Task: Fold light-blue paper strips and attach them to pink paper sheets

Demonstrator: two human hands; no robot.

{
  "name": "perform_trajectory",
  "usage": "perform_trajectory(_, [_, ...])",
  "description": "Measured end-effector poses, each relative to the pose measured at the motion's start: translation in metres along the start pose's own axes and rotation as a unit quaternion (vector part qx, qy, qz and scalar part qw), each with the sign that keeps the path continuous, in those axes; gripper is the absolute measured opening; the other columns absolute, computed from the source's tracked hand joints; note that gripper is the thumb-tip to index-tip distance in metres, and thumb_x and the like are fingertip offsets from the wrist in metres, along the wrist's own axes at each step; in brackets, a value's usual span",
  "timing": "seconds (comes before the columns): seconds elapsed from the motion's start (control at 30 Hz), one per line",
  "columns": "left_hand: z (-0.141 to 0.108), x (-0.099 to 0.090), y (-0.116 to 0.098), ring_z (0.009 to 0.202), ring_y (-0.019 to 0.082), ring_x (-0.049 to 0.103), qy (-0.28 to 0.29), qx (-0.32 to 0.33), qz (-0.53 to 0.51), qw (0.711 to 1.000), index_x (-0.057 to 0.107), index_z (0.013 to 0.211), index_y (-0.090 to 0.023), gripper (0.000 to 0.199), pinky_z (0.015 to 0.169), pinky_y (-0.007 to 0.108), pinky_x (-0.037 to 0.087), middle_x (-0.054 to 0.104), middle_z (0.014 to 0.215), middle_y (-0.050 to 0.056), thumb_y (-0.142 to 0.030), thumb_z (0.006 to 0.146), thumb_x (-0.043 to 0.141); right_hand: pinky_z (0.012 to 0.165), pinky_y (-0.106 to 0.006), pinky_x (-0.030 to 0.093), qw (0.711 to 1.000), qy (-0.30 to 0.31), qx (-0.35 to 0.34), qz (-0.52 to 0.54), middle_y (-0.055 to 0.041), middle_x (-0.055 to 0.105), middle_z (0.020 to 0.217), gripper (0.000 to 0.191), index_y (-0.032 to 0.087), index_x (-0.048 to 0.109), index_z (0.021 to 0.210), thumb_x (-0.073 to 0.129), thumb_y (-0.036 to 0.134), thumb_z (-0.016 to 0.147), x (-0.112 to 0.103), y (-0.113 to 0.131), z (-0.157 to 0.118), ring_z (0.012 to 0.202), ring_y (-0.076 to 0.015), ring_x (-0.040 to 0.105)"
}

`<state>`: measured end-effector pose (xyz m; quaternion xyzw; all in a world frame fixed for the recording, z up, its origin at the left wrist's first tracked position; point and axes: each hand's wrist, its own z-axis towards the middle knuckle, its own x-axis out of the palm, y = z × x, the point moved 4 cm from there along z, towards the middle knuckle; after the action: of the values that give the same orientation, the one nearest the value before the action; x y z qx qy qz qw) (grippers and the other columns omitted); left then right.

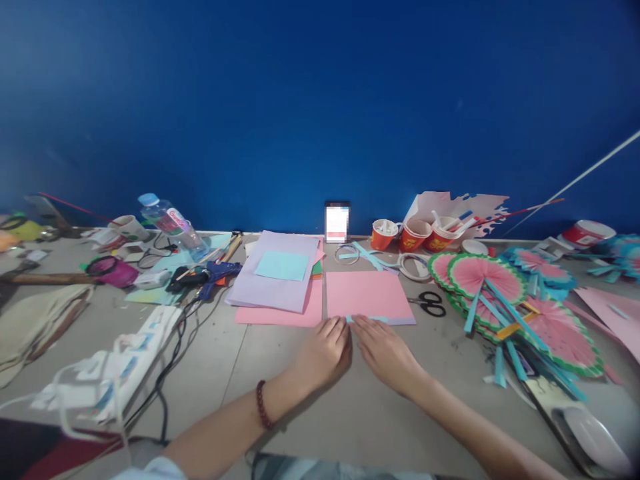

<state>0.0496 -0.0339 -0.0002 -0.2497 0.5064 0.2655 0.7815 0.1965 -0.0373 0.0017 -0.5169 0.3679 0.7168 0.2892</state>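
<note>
A pink sheet (pixel 367 290) lies flat in front of me, with a narrow light blue strip (pixel 373 319) along its near edge. My left hand (pixel 327 347) is at the sheet's near left corner, its fingers curled together at the strip's left end; whether they pinch anything is hidden. Beside it, my right hand (pixel 380 350) rests with fingers extended over the near edge, touching the strip. To the left sits a stack of lilac paper (pixel 275 293) with a small light blue piece (pixel 283 265) on top and pink paper beneath.
Black scissors (pixel 431 304) lie right of the sheet, near watermelon-patterned paper fans (pixel 487 280). Red cups (pixel 384 235) and a phone (pixel 337 222) stand at the back. At left are a bottle (pixel 175 223), a blue glue gun (pixel 215 277) and a power strip (pixel 140 360) with cables.
</note>
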Motion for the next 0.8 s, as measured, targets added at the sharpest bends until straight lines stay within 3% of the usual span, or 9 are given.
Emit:
perform_trajectory(0.27, [-0.009,0.011,-0.003,0.121,0.026,0.055,0.038,-0.015,0.077,0.996,0.056,0.123,-0.006,0.037,0.101,0.041,0.043,0.06,0.128,0.017,-0.017,0.092,0.04,0.107,-0.042,0.039,0.998,-0.016,0.008,-0.064,-0.0112,0.053,0.138,0.047,0.012,0.054,0.132,0.036,0.008,0.088,0.008,0.011,-0.004,0.129,-0.0235,0.048])
perform_trajectory(0.5, [-0.014,0.012,-0.013,0.12,0.028,0.056,0.068,0.011,0.197,0.978,0.055,0.124,-0.001,0.043,0.1,0.042,0.045,0.06,0.126,0.021,-0.005,0.084,0.039,0.104,-0.04,0.042,0.997,-0.023,0.04,-0.063,-0.0099,0.055,0.137,0.047,0.014,0.053,0.132,0.039,0.011,0.088,0.009,0.01,-0.005,0.126,-0.0238,0.05])
perform_trajectory(0.8, [-0.018,0.014,-0.01,0.114,0.028,0.06,0.046,-0.015,0.181,0.982,0.059,0.12,0.0,0.037,0.096,0.041,0.046,0.063,0.12,0.023,-0.01,0.087,0.045,0.092,-0.039,0.047,0.987,-0.089,0.075,-0.114,-0.0143,0.064,0.119,0.038,0.011,0.059,0.123,0.043,0.015,0.089,0.007,0.003,-0.011,0.111,-0.0266,0.057])
